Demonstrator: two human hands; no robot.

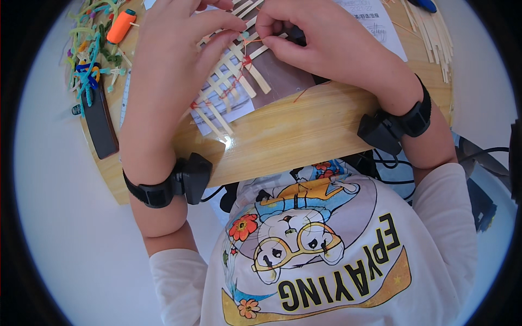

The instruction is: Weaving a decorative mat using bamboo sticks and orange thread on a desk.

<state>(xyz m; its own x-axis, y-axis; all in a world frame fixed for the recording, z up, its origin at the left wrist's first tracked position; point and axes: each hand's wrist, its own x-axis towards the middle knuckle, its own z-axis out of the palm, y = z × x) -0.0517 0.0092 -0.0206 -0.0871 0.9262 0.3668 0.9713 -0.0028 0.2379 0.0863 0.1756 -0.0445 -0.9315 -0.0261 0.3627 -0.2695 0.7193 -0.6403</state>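
Note:
On the table lies a lattice of flat pale wooden sticks, bound at several crossings with red-orange thread. Over its far part, the thumb and a finger of my left hand close at a small pale-blue piece, whose kind I cannot make out. To the right, my right hand is closed in a pinch on an orange thread that runs to the pale-blue piece. Its other fingers are curled. My hands hide part of the lattice's far end.
At the left are an orange spool, coloured pipe-cleaner pieces and a dark narrow case. Printed paper lies beyond my right arm. Loose wooden sticks lie far right. The table's near edge borders my shirt.

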